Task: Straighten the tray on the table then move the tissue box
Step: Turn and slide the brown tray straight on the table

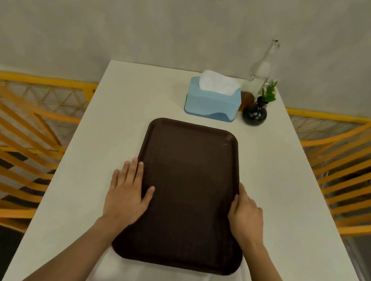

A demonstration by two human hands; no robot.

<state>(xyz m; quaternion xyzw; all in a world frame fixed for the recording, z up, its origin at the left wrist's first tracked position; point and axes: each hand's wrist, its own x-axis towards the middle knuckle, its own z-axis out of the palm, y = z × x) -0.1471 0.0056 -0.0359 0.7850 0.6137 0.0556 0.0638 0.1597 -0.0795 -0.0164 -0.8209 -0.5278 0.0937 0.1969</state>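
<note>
A dark brown tray (pixel 189 164) lies lengthwise on the white table (pixel 278 201), its long sides nearly parallel to the table's sides. My left hand (pixel 128 194) rests flat on the tray's left rim, fingers spread, thumb on the tray's floor. My right hand (pixel 245 214) grips the right rim, fingers curled over the outer edge. Beyond the tray's far end stands a light blue tissue box (pixel 212 102) with a white tissue sticking out of its top. Neither hand touches the box.
Right of the tissue box stand a small black vase (pixel 254 114) with a green sprig, a brown object (pixel 246 99) and a clear glass bottle (pixel 261 67). Yellow slatted chairs (pixel 13 140) flank the table on both sides. A grey wall lies behind.
</note>
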